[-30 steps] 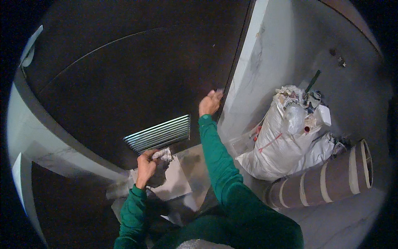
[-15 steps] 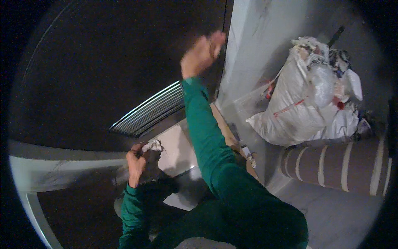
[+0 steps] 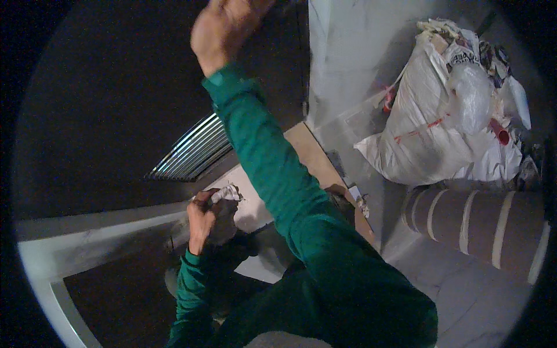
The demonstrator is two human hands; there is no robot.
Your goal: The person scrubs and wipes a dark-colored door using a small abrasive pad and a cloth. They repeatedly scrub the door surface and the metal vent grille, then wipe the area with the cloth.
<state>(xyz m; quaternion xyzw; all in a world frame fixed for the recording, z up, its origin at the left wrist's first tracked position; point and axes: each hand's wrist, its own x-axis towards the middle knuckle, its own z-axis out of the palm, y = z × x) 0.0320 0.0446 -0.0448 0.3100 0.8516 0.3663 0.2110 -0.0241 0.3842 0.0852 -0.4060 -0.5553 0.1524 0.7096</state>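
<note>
I see my right hand (image 3: 223, 26) raised high against the dark wall (image 3: 116, 87), above the slatted vent (image 3: 194, 152), while my left hand (image 3: 203, 217) grips a crumpled white rag (image 3: 226, 193) just below that vent, white sacks (image 3: 447, 116) well right of it.

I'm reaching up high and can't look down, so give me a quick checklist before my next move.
1. Right hand reaching the dark panel: contact cannot tell, blurred at the picture's edge.
2. Left hand gripping the crumpled rag: ok.
3. Vent grille free of both hands: ok.
4. Sack and rolled rug lie apart to the right: ok.
5. Footing: cannot tell, hidden by the body.
</note>
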